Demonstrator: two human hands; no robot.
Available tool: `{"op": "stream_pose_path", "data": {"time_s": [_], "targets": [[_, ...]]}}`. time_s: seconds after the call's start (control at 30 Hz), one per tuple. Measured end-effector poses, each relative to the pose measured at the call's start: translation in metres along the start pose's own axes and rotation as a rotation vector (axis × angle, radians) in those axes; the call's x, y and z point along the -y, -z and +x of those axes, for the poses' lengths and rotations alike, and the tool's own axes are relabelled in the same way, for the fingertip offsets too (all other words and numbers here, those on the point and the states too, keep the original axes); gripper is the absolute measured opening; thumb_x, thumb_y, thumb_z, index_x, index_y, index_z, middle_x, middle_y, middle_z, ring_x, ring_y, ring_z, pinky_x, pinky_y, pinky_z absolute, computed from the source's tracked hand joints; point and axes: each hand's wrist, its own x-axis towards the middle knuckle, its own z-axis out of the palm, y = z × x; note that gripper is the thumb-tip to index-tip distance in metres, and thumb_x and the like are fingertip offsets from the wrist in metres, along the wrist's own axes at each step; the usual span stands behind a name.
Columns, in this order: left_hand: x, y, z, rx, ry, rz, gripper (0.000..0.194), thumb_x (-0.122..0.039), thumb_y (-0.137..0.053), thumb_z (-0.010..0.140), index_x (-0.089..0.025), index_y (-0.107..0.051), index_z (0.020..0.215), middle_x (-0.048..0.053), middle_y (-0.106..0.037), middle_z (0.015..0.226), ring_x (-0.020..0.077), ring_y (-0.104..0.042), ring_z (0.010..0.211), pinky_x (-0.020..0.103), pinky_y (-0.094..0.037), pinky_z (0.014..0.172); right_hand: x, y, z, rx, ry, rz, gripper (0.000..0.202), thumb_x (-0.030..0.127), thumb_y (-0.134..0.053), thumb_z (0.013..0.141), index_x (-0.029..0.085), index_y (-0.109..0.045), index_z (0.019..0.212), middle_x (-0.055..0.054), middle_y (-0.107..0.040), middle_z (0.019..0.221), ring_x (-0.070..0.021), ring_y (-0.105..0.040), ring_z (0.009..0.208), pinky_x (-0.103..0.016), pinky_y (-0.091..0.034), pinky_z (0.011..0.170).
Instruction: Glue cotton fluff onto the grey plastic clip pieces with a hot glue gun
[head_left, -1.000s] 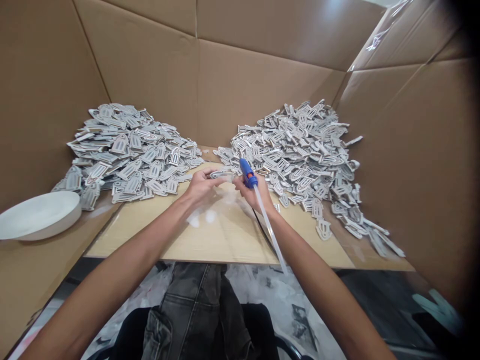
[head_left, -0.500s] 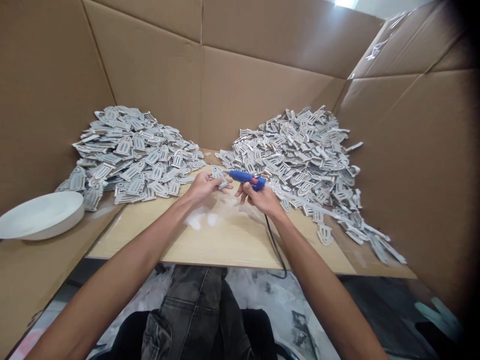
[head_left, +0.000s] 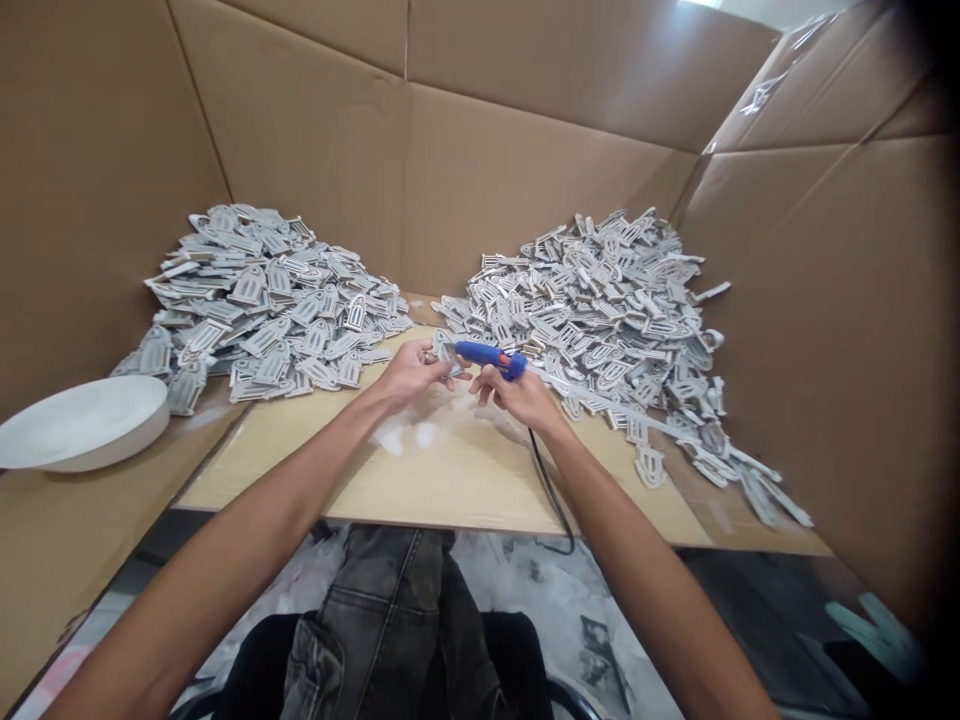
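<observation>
A small grey-white arched piece [head_left: 444, 350] with slots is held by my left hand [head_left: 411, 374], its fingers closed on the edge. My right hand [head_left: 517, 393] grips a blue glue gun [head_left: 489, 356], whose nozzle points left and lies against or just over the piece. From the back of the gun a clear glue stick [head_left: 600, 402] sticks out to the right, and a black cord [head_left: 549, 485] hangs below. Both hands are above the pale wooden board [head_left: 442, 490].
One heap of similar pieces [head_left: 277, 300] lies at the left, another heap [head_left: 600, 300] at the right. A white bowl [head_left: 90, 425] stands far left. Cardboard walls [head_left: 525, 180] rise behind and at both sides. Whitish patches mark the board's middle.
The piece in my left hand has turned a little more upright and moved slightly right. The glue gun's nozzle now overlaps it. The camera view has shifted slightly.
</observation>
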Motion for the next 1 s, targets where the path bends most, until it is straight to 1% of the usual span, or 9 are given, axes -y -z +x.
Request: {"op": "stream_pose_path", "data": {"time_s": [0.17,0.27,0.37,0.5,0.6,0.73,0.87,0.93,1.0], "targets": [[-0.001,-0.001,-0.002,0.015,0.022,-0.004,0.024,-0.022,-0.079,0.078,-0.01,-0.07,0.096,0.015,-0.079,0.099,0.0222,-0.078,0.08,0.025,-0.057,0.059,0.008,0.003,-0.004,-0.023,-0.044,-0.169,0.065,0.081,-0.05,0.093,0.021,-0.07,0.077,-0.004,-0.069,0.064,-0.0167,-0.067,0.064,-0.026,-0.049,0.063],[-0.001,-0.002,-0.004,0.009,0.047,-0.011,0.025,-0.022,-0.078,0.079,-0.01,-0.069,0.099,0.016,-0.078,0.107,0.0239,-0.079,0.082,0.022,-0.053,0.052,0.012,0.005,-0.006,-0.041,-0.078,-0.271,0.066,0.076,-0.047,0.096,0.022,-0.064,0.063,-0.003,-0.065,0.057,-0.0178,-0.067,0.065,-0.027,-0.047,0.065],[-0.002,-0.002,-0.005,0.019,0.067,-0.029,0.027,-0.023,-0.079,0.079,-0.01,-0.069,0.1,0.018,-0.077,0.109,0.0256,-0.08,0.082,0.021,-0.05,0.048,0.013,0.004,-0.006,-0.055,-0.087,-0.312,0.071,0.077,-0.045,0.096,0.023,-0.058,0.053,-0.004,-0.063,0.055,-0.0186,-0.065,0.063,-0.029,-0.045,0.063],[-0.001,-0.001,-0.004,0.024,0.082,-0.032,0.029,-0.022,-0.08,0.077,-0.011,-0.069,0.101,0.018,-0.077,0.108,0.0257,-0.08,0.081,0.019,-0.046,0.045,0.012,0.004,-0.005,-0.064,-0.073,-0.314,0.07,0.077,-0.046,0.096,0.023,-0.058,0.053,-0.003,-0.061,0.052,-0.0184,-0.062,0.059,-0.03,-0.044,0.061],[0.0,-0.002,-0.004,0.012,0.078,-0.011,0.03,-0.022,-0.08,0.077,-0.011,-0.07,0.102,0.017,-0.078,0.106,0.0254,-0.079,0.08,0.02,-0.047,0.045,0.014,0.004,-0.005,-0.058,-0.069,-0.313,0.067,0.076,-0.048,0.096,0.024,-0.057,0.054,-0.002,-0.059,0.05,-0.0177,-0.06,0.056,-0.03,-0.043,0.062],[0.004,-0.003,-0.006,-0.067,0.03,0.081,0.031,-0.022,-0.08,0.077,-0.011,-0.072,0.105,0.013,-0.078,0.096,0.0204,-0.075,0.07,0.021,-0.048,0.045,0.018,0.002,-0.006,-0.07,-0.02,-0.319,0.058,0.072,-0.059,0.093,0.024,-0.061,0.062,-0.001,-0.06,0.055,-0.0182,-0.058,0.058,-0.03,-0.042,0.063],[0.01,-0.002,-0.005,-0.131,0.019,0.231,0.022,-0.018,-0.078,0.079,-0.012,-0.072,0.099,0.005,-0.074,0.079,0.0126,-0.064,0.05,0.02,-0.044,0.042,0.019,-0.006,-0.005,-0.114,0.149,-0.435,0.047,0.067,-0.064,0.093,0.024,-0.063,0.076,-0.003,-0.065,0.072,-0.0206,-0.059,0.069,-0.03,-0.041,0.068],[0.012,-0.002,-0.004,-0.153,0.043,0.247,0.015,-0.018,-0.077,0.081,-0.013,-0.07,0.093,0.005,-0.073,0.076,0.0122,-0.063,0.049,0.019,-0.044,0.043,0.019,-0.008,-0.005,-0.204,0.206,-0.524,0.045,0.065,-0.064,0.094,0.023,-0.06,0.077,-0.006,-0.066,0.082,-0.0214,-0.059,0.073,-0.031,-0.04,0.07],[0.01,-0.003,-0.002,-0.161,0.075,0.191,0.015,-0.019,-0.078,0.082,-0.013,-0.067,0.09,0.006,-0.074,0.079,0.0139,-0.068,0.055,0.019,-0.044,0.045,0.02,-0.008,-0.005,-0.339,0.214,-0.556,0.043,0.064,-0.064,0.094,0.023,-0.058,0.08,-0.008,-0.066,0.088,-0.0219,-0.059,0.076,-0.031,-0.04,0.071]]}}
